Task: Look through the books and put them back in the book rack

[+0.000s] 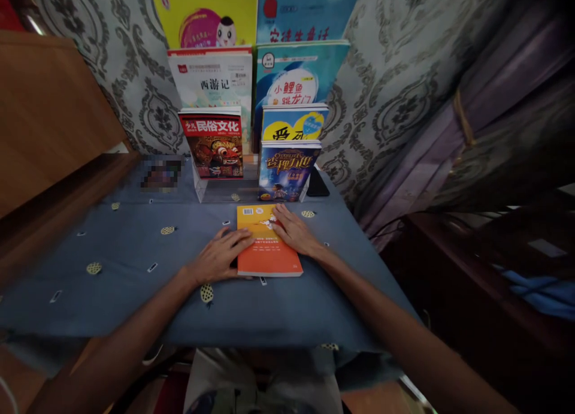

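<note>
Orange book (268, 246) lies flat on the blue-cloth tabletop (135, 252), back cover up, just in front of the clear display stand (215, 189). Left hand (220, 257) rests fingers spread at the book's left edge, fingertips on the cover. Right hand (294, 229) lies flat, fingers extended, on the book's upper right corner. Neither pinches anything. Behind the book: red-cover magazine (214, 141) left on the stand, dark blue book (287, 171) right, more books tiered above.

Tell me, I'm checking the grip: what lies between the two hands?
Head view: the orange book, lying flat, touched by left hand and right hand.
</note>
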Demonstrator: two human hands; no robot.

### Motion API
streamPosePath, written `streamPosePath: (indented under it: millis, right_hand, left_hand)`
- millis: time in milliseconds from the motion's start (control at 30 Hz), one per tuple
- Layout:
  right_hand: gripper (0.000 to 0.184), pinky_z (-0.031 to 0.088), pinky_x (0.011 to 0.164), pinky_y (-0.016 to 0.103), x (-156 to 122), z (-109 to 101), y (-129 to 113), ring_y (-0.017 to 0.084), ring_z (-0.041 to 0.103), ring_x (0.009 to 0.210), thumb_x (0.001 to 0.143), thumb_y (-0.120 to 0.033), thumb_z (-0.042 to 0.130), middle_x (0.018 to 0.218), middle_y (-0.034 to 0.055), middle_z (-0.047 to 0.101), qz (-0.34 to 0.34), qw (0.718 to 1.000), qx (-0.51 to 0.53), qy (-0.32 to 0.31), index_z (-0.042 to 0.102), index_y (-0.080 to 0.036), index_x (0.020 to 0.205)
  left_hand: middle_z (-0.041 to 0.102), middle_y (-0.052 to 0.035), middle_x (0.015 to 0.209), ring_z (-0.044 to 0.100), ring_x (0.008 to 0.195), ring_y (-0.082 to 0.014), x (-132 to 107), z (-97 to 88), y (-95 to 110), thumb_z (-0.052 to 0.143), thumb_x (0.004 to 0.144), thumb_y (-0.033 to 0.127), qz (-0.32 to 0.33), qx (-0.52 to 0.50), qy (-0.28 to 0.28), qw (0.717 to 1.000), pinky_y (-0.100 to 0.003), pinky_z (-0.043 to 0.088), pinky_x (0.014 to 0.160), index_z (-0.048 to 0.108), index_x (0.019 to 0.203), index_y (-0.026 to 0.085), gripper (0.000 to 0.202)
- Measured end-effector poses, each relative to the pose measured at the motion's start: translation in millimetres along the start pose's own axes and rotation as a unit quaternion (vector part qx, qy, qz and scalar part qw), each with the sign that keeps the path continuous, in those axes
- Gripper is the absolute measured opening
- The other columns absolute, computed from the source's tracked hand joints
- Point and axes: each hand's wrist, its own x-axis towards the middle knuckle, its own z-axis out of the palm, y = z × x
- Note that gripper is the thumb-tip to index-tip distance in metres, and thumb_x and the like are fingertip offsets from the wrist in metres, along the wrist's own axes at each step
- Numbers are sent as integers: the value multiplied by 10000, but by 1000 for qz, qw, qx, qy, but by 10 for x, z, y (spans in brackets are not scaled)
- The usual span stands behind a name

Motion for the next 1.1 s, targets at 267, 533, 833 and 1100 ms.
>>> streamPosePath:
  millis: [267, 533, 833, 1100]
  right_hand:
    - [802, 251, 1222, 545, -378, -36, -108, 315, 173, 1542, 992, -660, 275, 1665, 165, 206, -15, 999, -24, -32, 242, -132, 1596]
    - [783, 242, 1225, 551, -428, -61, -171, 300, 178, 1543, 992, -664, 276, 1653, 153, 258, -22, 999, -30, -24, 233, -175, 1601]
    - [792, 233, 1238, 535, -800, -85, -288, 272, 166, 1546, 1002, -644, 290, 1663, 139, 215, -48, 998, -28, -26, 125, -176, 1620]
    - [789, 248, 1240, 522, -909, -64, -306, 272, 181, 1541, 1008, -622, 313, 1664, 120, 212, -52, 998, -44, -11, 46, -204, 1621]
  left_hand:
    - [267, -188, 1643, 257, 1522, -339, -79, -73, 62, 486, 800, 829, -4, -11, -69, 998, -601, 127, 1233, 101, 1615, 232, 1081]
    - [304, -88, 1642, 262, 1530, -245, 120, -165, 14, 261, 1010, 643, -77, -41, -110, 990, -568, 47, 1250, 292, 1572, 273, 674]
    - [309, -139, 1635, 241, 1537, -250, 838, 8, -226, 290, 1036, 498, -133, 16, -90, 987, -498, 177, 1240, 358, 1536, 165, 605]
    - [311, -130, 1638, 228, 1540, -249, 934, 161, -31, 236, 1046, 467, -96, 28, -82, 992, -510, 178, 1236, 348, 1540, 199, 573]
